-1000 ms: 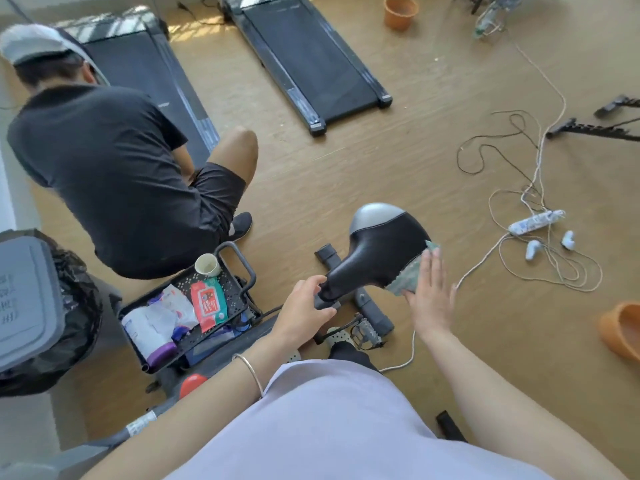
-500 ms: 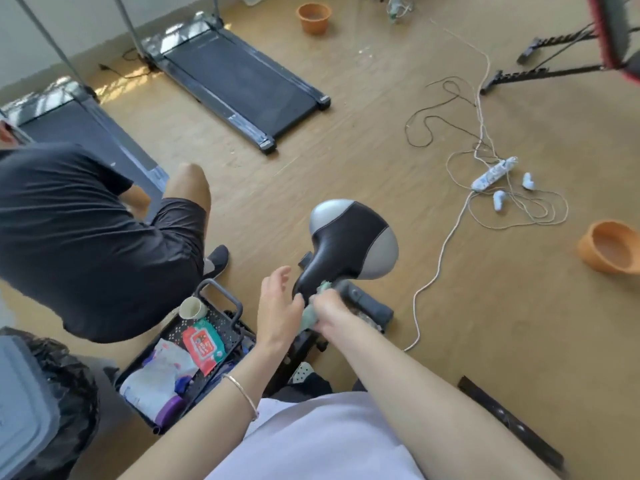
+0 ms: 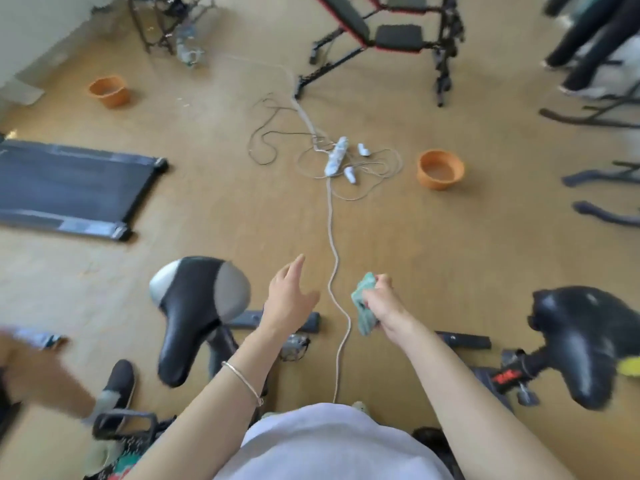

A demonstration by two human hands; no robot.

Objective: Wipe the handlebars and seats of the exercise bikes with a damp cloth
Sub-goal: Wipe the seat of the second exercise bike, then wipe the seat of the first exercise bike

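A black and grey bike seat (image 3: 194, 306) stands at the lower left. A second, all-black bike seat (image 3: 585, 341) is at the lower right. Between them my right hand (image 3: 384, 306) grips a bunched green cloth (image 3: 363, 308) in the air, touching neither seat. My left hand (image 3: 289, 297) hovers to the right of the grey seat with fingers spread and holds nothing. No handlebars are visible.
A white cable (image 3: 334, 265) runs from a power strip (image 3: 336, 155) down between my hands. Orange pots (image 3: 440, 169) (image 3: 109, 91), a treadmill end (image 3: 72, 188), a weight bench (image 3: 381, 36), another person's shoe (image 3: 117, 382) and a cleaning caddy (image 3: 121, 431) surround me.
My view swung right, away from the crouching person. Both hands left the grey seat. The right hand carried the cloth off it and the left let go.
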